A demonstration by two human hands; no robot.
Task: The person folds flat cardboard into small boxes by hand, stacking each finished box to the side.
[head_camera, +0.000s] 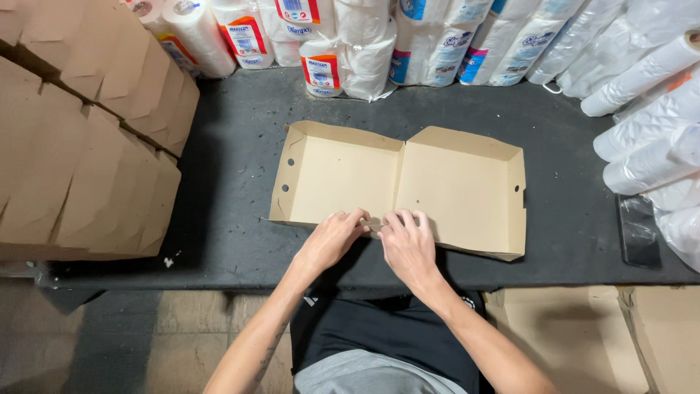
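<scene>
The open brown cardboard box lies long-axis left-to-right at frame centre; left hand and right hand pinch its near-edge tab.

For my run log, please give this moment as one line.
left hand: on box front edge | right hand: same edge | cardboard box: open flat | black table

The brown cardboard box lies open and flat on the dark desk before me, two shallow halves joined at a middle fold, small round holes in its side walls.
</scene>
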